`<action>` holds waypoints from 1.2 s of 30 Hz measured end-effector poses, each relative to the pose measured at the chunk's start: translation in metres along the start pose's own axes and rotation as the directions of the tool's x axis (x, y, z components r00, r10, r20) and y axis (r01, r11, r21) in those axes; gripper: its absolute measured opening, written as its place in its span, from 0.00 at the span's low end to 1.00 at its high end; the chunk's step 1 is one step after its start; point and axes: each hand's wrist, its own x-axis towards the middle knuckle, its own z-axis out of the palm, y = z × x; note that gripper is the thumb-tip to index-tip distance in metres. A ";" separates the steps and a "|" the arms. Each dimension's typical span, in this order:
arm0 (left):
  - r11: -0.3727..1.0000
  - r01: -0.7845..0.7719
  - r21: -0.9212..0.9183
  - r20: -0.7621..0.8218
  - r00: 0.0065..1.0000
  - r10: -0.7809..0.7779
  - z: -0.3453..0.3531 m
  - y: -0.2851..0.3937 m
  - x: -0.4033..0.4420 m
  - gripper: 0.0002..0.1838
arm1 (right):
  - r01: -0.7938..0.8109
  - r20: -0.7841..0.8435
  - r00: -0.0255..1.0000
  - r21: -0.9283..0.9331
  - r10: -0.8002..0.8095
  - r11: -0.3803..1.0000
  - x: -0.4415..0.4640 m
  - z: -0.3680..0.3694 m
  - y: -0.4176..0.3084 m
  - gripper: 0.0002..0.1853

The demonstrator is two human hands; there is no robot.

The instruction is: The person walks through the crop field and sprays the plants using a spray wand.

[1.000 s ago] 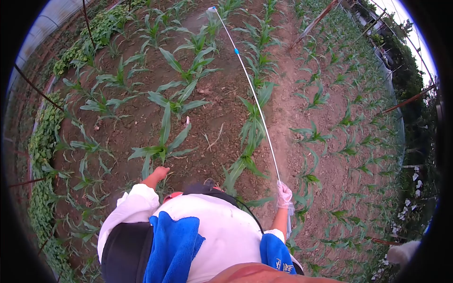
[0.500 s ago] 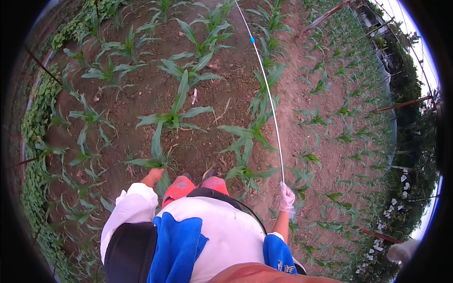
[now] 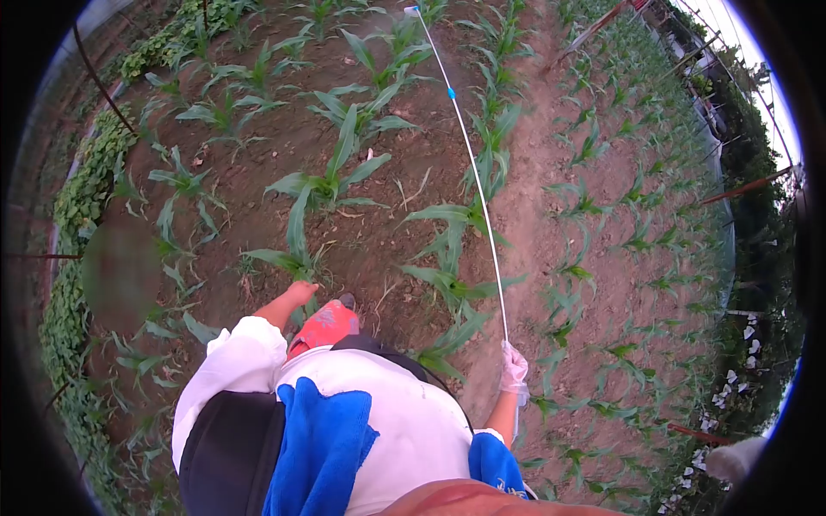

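Note:
My right hand [image 3: 514, 368], in a thin clear glove, is closed around the lower end of a long white spray wand [image 3: 478, 182]. The wand reaches forward over the corn rows, with a blue joint partway up and a small white-and-blue head [image 3: 412, 11] at its far end. My left hand [image 3: 299, 294] is bare and held out ahead of my left side, just over a young corn plant [image 3: 325, 187] and its lower leaves. Its thumb shows, but the other fingers are hidden under the hand.
Rows of young corn [image 3: 447, 279] stand on both sides of a bare dirt strip [image 3: 538, 163]. Leafy vines [image 3: 77, 202] line the left edge. Rusty poles [image 3: 747, 191] lean in at the right. A blue towel [image 3: 318, 447] hangs over my white shirt.
The plants ahead have shifted in view as my body moves. The wand's far head has come into the picture. My left hand has swung forward; the right keeps its grip.

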 end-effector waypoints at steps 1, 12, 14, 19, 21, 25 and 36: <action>0.995 0.047 -0.093 0.012 0.999 -0.046 0.006 0.004 -0.009 0.21 | 0.002 -0.005 1.000 -0.011 -0.002 1.000 -0.013 -0.008 0.011 0.09; 0.673 -0.487 0.557 0.206 0.866 0.456 0.098 -0.077 -0.101 0.10 | -0.052 -0.002 0.999 0.007 0.052 0.999 -0.131 -0.088 0.090 0.09; 0.646 -0.482 0.592 0.187 0.862 0.471 0.101 -0.090 -0.115 0.10 | -0.063 -0.004 0.998 0.015 0.063 0.998 -0.152 -0.094 0.090 0.09; 0.904 -0.277 0.325 0.135 0.960 0.246 0.103 -0.098 -0.137 0.09 | -0.072 -0.022 0.997 0.026 0.073 0.997 -0.194 -0.102 0.089 0.09; 0.889 -0.319 0.329 0.122 0.948 0.295 0.109 -0.102 -0.137 0.10 | -0.091 -0.028 0.995 0.017 0.091 0.996 -0.211 -0.103 0.082 0.08; 0.988 -0.036 -0.149 0.079 0.996 0.048 0.131 -0.111 -0.149 0.16 | -0.113 -0.049 0.993 -0.173 0.107 0.978 -0.258 -0.113 0.064 0.06; 0.962 -0.112 0.250 0.298 0.954 0.034 0.141 -0.158 -0.212 0.15 | -0.153 -0.213 0.973 -0.281 0.094 0.948 -0.389 -0.158 0.114 0.10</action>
